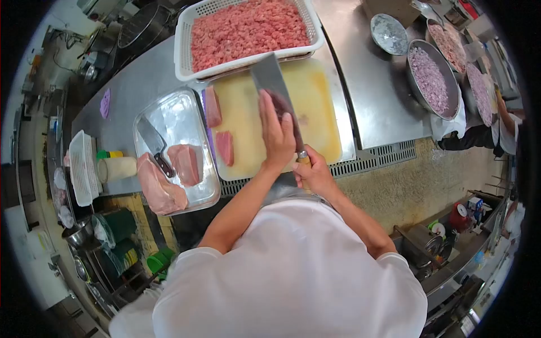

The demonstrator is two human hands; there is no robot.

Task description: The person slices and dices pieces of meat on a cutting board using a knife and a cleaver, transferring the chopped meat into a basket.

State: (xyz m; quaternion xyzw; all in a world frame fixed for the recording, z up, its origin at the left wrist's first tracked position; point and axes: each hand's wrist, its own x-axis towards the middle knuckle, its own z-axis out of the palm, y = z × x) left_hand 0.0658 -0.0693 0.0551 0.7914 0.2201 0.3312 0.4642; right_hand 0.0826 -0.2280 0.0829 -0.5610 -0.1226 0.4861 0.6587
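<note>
Over the yellowish cutting board [321,124], my right hand [316,173] grips the wooden handle of a broad cleaver [275,76]. The blade points away from me, tilted to the left. My left hand [277,132] lies against the blade's left side with its fingers extended; dark red matter shows on the blade beside the fingers. Two pieces of meat, one farther off [213,107] and one nearer [225,148], lie along the board's left edge. Beyond the board stands a white basket [181,48] of diced meat [248,28].
Left of the board, a metal tray [207,186] holds large meat pieces [184,163] and a knife [151,138]. A white basket [83,169] stands farther left. Bowls of chopped pinkish food [429,79] are at the right, near another person's arm [503,110].
</note>
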